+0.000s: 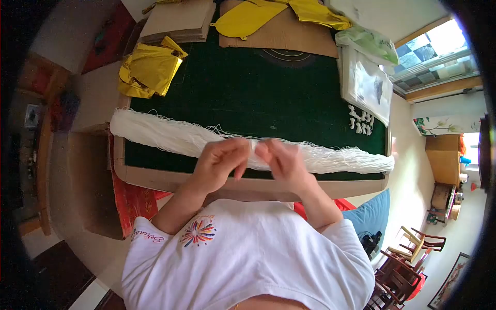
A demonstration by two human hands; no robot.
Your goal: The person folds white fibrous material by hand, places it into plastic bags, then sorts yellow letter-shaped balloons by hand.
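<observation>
Because the white thread bundle (160, 134) lies stretched along the near edge of the green table (258, 93), its strands seem placed for easy reach. Left hand (223, 161) and right hand (285, 164) meet at its middle, fingers curled inward as if for fine work, though blur hides whether either grips a strand.

A green-topped table (248, 88) carries 1 white string bundle (170, 135), yellow foil (151, 70), cardboard (289, 39), plastic bags (366, 82) and small white pieces (360, 123).
</observation>
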